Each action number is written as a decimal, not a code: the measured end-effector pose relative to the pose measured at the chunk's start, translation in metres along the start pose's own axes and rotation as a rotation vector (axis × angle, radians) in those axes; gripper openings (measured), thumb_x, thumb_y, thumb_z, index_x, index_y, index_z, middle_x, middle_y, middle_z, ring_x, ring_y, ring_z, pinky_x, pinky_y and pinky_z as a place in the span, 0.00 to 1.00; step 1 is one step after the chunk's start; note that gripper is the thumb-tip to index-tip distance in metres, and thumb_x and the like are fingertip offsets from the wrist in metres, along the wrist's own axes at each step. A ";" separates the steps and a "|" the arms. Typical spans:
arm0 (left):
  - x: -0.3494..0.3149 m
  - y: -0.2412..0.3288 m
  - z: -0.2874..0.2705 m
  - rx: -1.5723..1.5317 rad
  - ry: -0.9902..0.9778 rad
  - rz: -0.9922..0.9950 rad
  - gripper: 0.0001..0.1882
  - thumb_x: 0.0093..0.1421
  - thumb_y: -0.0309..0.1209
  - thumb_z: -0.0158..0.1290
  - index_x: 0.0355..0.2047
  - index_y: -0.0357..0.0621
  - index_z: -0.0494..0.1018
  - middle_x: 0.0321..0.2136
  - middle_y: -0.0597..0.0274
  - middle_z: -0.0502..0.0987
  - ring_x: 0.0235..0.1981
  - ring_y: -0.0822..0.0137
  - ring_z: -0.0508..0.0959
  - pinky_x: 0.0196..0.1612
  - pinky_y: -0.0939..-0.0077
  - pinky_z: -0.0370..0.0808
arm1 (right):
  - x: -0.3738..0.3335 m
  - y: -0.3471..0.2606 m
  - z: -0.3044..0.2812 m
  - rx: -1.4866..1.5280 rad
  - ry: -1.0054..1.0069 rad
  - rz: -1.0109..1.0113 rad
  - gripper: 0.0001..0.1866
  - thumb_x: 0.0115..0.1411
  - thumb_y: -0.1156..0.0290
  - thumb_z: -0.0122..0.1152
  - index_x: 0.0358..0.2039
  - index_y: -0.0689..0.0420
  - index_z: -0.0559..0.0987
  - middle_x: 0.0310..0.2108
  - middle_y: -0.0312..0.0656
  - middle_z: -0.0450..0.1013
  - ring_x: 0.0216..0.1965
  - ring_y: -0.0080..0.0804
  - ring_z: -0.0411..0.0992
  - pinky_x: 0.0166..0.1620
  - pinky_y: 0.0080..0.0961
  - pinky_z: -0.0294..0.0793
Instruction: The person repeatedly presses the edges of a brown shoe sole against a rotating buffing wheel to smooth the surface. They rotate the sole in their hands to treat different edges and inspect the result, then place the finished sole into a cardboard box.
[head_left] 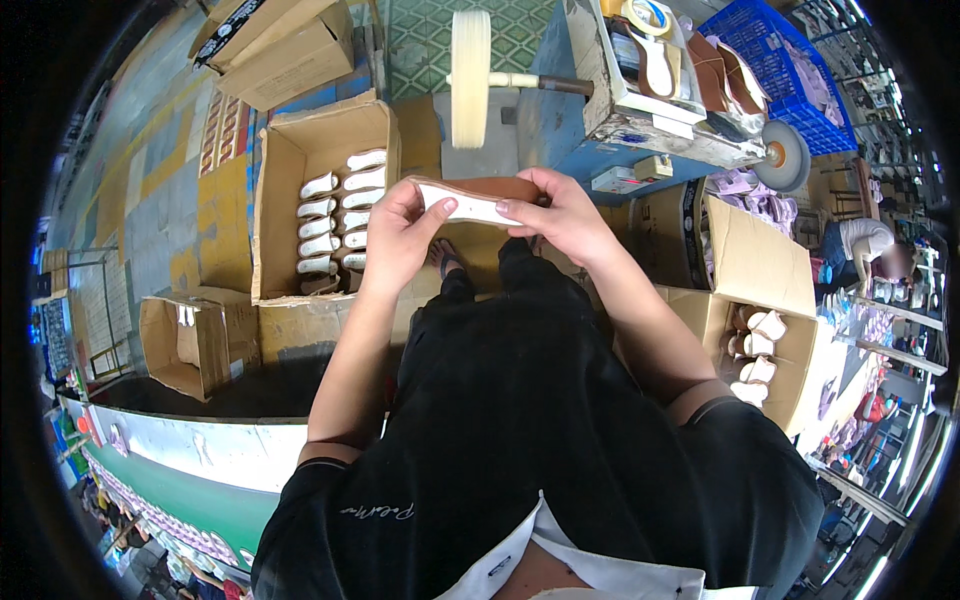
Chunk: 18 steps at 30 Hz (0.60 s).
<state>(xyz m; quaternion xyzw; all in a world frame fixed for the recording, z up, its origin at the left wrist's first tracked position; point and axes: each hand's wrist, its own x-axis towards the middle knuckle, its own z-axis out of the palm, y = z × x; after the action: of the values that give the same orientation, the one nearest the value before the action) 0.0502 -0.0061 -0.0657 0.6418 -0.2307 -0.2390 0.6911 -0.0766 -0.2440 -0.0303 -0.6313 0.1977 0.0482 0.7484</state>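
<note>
Between my two hands I hold a shoe sole (pixel 478 206), white on the side that shows and brown along its far face. My left hand (pixel 405 225) grips one end, thumb pressed on the white side and fingers behind. The other end is in my right hand (pixel 560 215), its thumb also lying on the white. Just beyond the sole stands a pale buffing wheel (pixel 470 90) on a horizontal shaft. Left of my left hand, an open cardboard box (pixel 275 180) contains rows of white soles (pixel 362 180).
A blue machine (pixel 560 130) bears a tray of soles and tape; a grey grinding disc (pixel 786 156) juts from its right. Beside it is a blue crate (pixel 790 100). At right, another carton (pixel 700 310) holds soles. A smaller carton (pixel 215 340) sits at left. A person (pixel 860 245) works far right.
</note>
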 end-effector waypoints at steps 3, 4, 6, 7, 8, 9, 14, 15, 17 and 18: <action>0.023 -0.021 0.004 0.038 0.079 -0.019 0.06 0.77 0.25 0.65 0.49 0.35 0.82 0.41 0.66 0.88 0.42 0.78 0.83 0.47 0.77 0.80 | 0.031 0.031 -0.001 -0.039 0.093 -0.071 0.25 0.69 0.69 0.81 0.59 0.67 0.81 0.46 0.43 0.84 0.40 0.24 0.84 0.43 0.24 0.87; 0.031 -0.027 0.004 0.067 0.087 -0.005 0.07 0.76 0.26 0.66 0.47 0.35 0.82 0.39 0.65 0.88 0.39 0.78 0.82 0.45 0.76 0.79 | 0.040 0.040 -0.002 -0.030 0.099 -0.019 0.24 0.70 0.69 0.80 0.59 0.66 0.81 0.45 0.41 0.84 0.41 0.23 0.83 0.45 0.24 0.87; 0.047 -0.038 -0.001 0.153 0.094 -0.093 0.06 0.76 0.25 0.66 0.48 0.36 0.83 0.39 0.66 0.88 0.39 0.78 0.81 0.46 0.78 0.78 | 0.057 0.057 -0.005 -0.025 0.111 0.045 0.24 0.70 0.69 0.81 0.60 0.65 0.81 0.43 0.39 0.82 0.38 0.22 0.81 0.43 0.24 0.85; 0.055 -0.044 -0.003 0.197 0.098 -0.137 0.06 0.75 0.24 0.66 0.48 0.36 0.84 0.40 0.67 0.88 0.39 0.79 0.80 0.46 0.78 0.77 | 0.066 0.065 -0.005 0.005 0.122 0.056 0.24 0.70 0.69 0.81 0.59 0.66 0.81 0.42 0.39 0.82 0.38 0.22 0.81 0.42 0.24 0.84; 0.064 -0.050 -0.004 0.239 0.127 -0.123 0.06 0.73 0.26 0.69 0.45 0.36 0.84 0.36 0.67 0.88 0.36 0.79 0.79 0.43 0.78 0.76 | 0.076 0.072 -0.004 0.035 0.132 0.065 0.24 0.69 0.69 0.82 0.58 0.66 0.81 0.42 0.39 0.82 0.37 0.22 0.80 0.42 0.24 0.84; 0.074 -0.055 -0.006 0.314 0.138 -0.127 0.07 0.73 0.27 0.69 0.44 0.35 0.84 0.35 0.66 0.88 0.35 0.79 0.79 0.43 0.77 0.76 | 0.086 0.078 -0.004 0.077 0.142 0.072 0.24 0.69 0.68 0.82 0.58 0.66 0.81 0.41 0.39 0.82 0.37 0.22 0.80 0.41 0.24 0.83; 0.118 -0.081 -0.012 0.517 0.191 -0.113 0.11 0.70 0.29 0.70 0.42 0.33 0.82 0.33 0.50 0.86 0.33 0.62 0.81 0.41 0.65 0.78 | 0.135 0.106 -0.001 0.306 0.190 0.177 0.24 0.70 0.68 0.82 0.57 0.67 0.79 0.39 0.40 0.82 0.33 0.27 0.81 0.39 0.27 0.82; 0.124 -0.084 -0.013 0.551 0.195 -0.114 0.11 0.70 0.28 0.70 0.43 0.32 0.82 0.34 0.46 0.85 0.33 0.56 0.83 0.42 0.62 0.79 | 0.142 0.110 0.000 0.330 0.172 0.168 0.25 0.70 0.67 0.82 0.57 0.68 0.79 0.39 0.40 0.82 0.33 0.27 0.81 0.39 0.27 0.82; 0.130 -0.090 -0.015 0.571 0.183 -0.177 0.11 0.70 0.29 0.69 0.43 0.32 0.82 0.36 0.42 0.85 0.33 0.50 0.83 0.42 0.59 0.79 | 0.151 0.116 0.001 0.367 0.193 0.227 0.25 0.70 0.67 0.82 0.57 0.68 0.79 0.38 0.40 0.82 0.34 0.26 0.81 0.39 0.27 0.82; 0.131 -0.092 -0.016 0.576 0.187 -0.194 0.11 0.70 0.29 0.69 0.43 0.32 0.82 0.36 0.42 0.85 0.33 0.51 0.83 0.41 0.59 0.79 | 0.152 0.118 0.002 0.349 0.183 0.187 0.25 0.69 0.67 0.82 0.57 0.68 0.79 0.38 0.40 0.82 0.33 0.25 0.80 0.38 0.26 0.82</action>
<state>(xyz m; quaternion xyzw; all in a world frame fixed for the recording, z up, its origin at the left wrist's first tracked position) 0.1586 -0.0817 -0.1570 0.8492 -0.1623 -0.1686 0.4733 0.0250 -0.2451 -0.1937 -0.4726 0.3281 0.0250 0.8175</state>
